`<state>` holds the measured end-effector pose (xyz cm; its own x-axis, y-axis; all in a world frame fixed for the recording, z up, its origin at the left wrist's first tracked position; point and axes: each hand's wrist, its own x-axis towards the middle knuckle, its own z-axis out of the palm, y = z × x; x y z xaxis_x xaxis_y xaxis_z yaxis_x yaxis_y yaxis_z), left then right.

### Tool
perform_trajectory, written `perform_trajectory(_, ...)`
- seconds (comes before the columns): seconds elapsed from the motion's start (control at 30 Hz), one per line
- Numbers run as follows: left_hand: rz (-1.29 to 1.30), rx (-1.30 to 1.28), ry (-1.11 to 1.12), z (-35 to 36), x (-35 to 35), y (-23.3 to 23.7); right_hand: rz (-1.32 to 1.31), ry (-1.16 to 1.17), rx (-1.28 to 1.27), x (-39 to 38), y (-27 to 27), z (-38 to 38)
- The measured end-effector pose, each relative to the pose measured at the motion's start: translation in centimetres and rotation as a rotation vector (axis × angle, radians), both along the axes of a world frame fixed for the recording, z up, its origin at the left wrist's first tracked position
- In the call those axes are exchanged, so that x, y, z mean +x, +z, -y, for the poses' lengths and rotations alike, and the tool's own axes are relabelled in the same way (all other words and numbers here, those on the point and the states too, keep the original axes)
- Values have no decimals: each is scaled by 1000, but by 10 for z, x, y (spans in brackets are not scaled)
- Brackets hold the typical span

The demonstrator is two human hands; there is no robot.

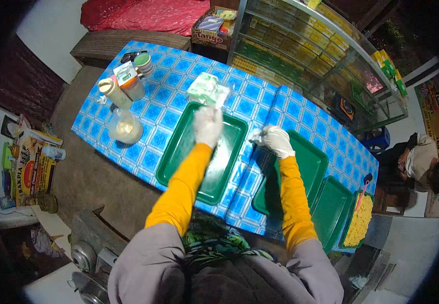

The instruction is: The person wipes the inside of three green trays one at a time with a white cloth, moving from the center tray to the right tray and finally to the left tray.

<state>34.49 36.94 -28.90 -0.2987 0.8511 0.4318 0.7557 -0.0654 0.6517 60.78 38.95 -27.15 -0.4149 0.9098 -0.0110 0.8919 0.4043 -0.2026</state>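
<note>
My left hand (pixel 208 126), in a thin white glove, is over the far part of a green tray (pixel 179 152). Its fingers point toward a white-and-green tissue pack (pixel 206 87) just beyond the rim; blur hides how they are bent. My right hand (pixel 278 141), gloved too, is closed with its fingers pressed round a small crumpled white tissue (pixel 256 136). It hovers between the first tray and a second green tray (pixel 308 157). Part of that second tray is covered by my right sleeve.
Tubs, bottles and a jug (pixel 125 129) stand at the table's left end. Another green tray (pixel 334 207) and a tray of yellow food (pixel 359 220) with a pink-handled tool lie right. Behind stands a glass display case (pixel 300 55). A person (pixel 419 162) is at far right.
</note>
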Motion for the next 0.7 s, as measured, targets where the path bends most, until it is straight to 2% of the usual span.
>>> perform_trajectory(0.03,4,-154,1,-18,-23,22,3,-2,7,-15,-3,-16)
perform_trajectory(0.07,-75,-67,69,-34,-40,20,-140,-29,109,-33,-8,-33)
perform_trajectory(0.1,-78,-294,3,-52,-60,26,-282,-58,211,-50,-16,-51)
perform_trajectory(0.17,-322,-226,86,-83,-80,3,-561,-41,266,-79,-59,-98)
perform_trajectory(0.2,-321,-224,82,-90,-84,2,-473,-2,192,-86,-80,-116)
perform_trajectory(0.27,-388,-449,-1,-98,-95,4,-307,28,20,-103,-117,-147)
perform_trajectory(0.3,-392,-445,0,-107,-100,-13,-311,28,24,-116,-107,-152)
perform_trajectory(0.37,-50,-600,-138,-115,-105,-47,-378,-86,-198,-137,-92,-151)
perform_trajectory(0.4,-38,-575,-144,-114,-105,-53,-589,20,-77,-142,-104,-151)
perform_trajectory(0.43,-24,-553,-152,-110,-102,-59,-589,14,-80,-150,-114,-158)
perform_trajectory(0.5,16,-514,-144,-107,-98,-65,8,-13,-49,-164,-129,-172)
perform_trajectory(0.53,7,-474,-137,-107,-98,-67,-171,48,-113,-158,-137,-168)
perform_trajectory(0.57,-5,-434,-128,-106,-98,-68,-172,45,-120,-162,-135,-163)
perform_trajectory(0.63,-2,-433,-113,-108,-95,-60,-191,-116,-220,-172,-117,-158)
perform_trajectory(0.7,-7,-433,-110,-108,-93,-57,-268,-129,-165,-167,-124,-160)
